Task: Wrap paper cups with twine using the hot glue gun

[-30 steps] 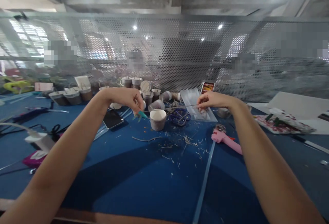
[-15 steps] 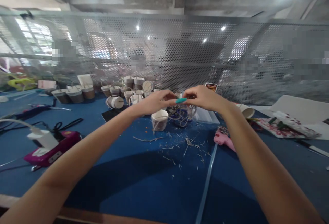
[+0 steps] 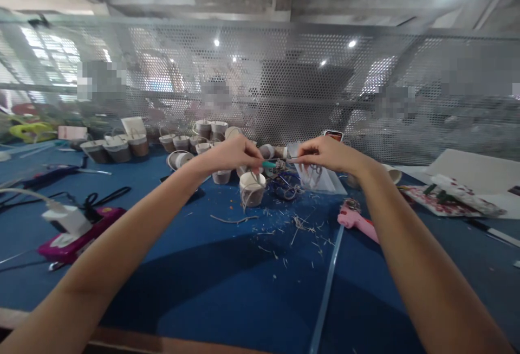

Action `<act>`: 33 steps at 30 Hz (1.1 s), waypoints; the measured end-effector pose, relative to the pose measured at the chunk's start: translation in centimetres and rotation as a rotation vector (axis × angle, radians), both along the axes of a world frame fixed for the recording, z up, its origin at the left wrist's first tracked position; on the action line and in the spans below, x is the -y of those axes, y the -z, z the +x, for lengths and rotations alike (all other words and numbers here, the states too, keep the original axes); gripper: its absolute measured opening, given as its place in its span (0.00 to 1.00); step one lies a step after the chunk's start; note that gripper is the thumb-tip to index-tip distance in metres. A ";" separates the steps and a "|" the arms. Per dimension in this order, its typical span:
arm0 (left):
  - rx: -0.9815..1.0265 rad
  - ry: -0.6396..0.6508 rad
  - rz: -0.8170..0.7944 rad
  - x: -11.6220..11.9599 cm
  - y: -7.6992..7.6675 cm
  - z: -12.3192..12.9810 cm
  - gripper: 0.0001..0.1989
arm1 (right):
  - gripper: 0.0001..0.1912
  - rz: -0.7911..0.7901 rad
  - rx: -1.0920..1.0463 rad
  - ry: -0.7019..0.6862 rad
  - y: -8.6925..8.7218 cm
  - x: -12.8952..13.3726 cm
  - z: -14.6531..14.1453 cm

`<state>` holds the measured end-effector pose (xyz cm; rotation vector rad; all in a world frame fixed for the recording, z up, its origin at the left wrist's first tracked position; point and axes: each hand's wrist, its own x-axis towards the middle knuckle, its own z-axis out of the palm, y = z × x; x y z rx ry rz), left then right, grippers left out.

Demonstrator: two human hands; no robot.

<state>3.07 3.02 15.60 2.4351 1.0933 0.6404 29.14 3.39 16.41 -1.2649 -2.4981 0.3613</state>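
Note:
My left hand [image 3: 239,153] is closed, with a small teal object [image 3: 268,164] showing at its fingertips. My right hand [image 3: 320,154] pinches a thin strand [image 3: 293,160] that runs toward a small tangle between the hands. A white cup with a twine loop [image 3: 252,190] stands upright just below my left hand. Under the gap between the hands lies a dark blue item with tangled twine [image 3: 286,186]. Clippings and a loose piece of twine [image 3: 234,220] are scattered on the blue table [image 3: 227,300].
Several small cups [image 3: 118,149] stand at the back left. A magenta power strip [image 3: 81,237] is at the left. At the right lie a pink glue gun [image 3: 359,223], a clear strip [image 3: 327,297] and a patterned packet [image 3: 450,199]. A perforated metal screen [image 3: 300,83] stands behind.
My hands have moved apart. The teal object has shifted left with my left hand, and a strand now shows at my right fingertips. More of the blue item and clear bag is visible.

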 end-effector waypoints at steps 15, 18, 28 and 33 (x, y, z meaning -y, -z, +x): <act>-0.472 0.143 -0.401 -1.4 -2.1 -7.3 0.22 | 0.20 0.010 0.100 0.144 3.6 -5.0 3.7; -0.319 0.007 -0.112 -1.2 -1.6 -5.0 0.20 | 0.17 0.060 0.090 0.100 2.8 -3.7 1.7; 0.195 0.248 -0.225 0.1 3.0 2.9 0.16 | 0.12 0.173 0.137 -0.036 0.3 2.2 -4.8; 0.158 0.144 -0.232 -0.2 2.2 2.0 0.09 | 0.16 0.103 0.080 -0.037 -0.4 2.5 -4.0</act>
